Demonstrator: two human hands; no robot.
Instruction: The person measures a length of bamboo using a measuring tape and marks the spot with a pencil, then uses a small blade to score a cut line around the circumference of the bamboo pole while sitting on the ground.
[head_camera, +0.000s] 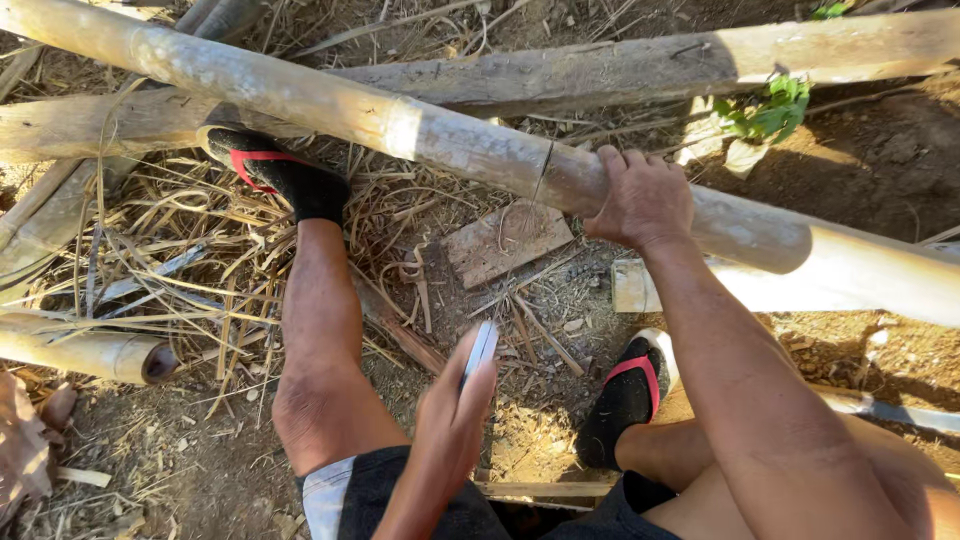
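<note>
No packages, labels, signs or screens in view; only outdoor ground.

Right hand (640, 200) stretched forward on a straight arm, palm down, fingers curled over and gripping. Left hand (455, 410) raised close to the body, forearm angled upward, fingers closed around something thin, thumb uppermost.

The long bamboo pole (430, 135) slants across the ground as the main bar. Below the pole, between the two legs, a patch of dirt lies open, broken only by a flat wood scrap (508, 242) just under the pole. Left of that patch, dry stalks (170, 270) and a cut bamboo stub (95, 355) clutter the way. Above the pole, a second log (600, 70) blocks passage. The right hand (642, 200) caps the pole; the left hand (455, 410) hangs over the open patch, well below the pole.
</note>
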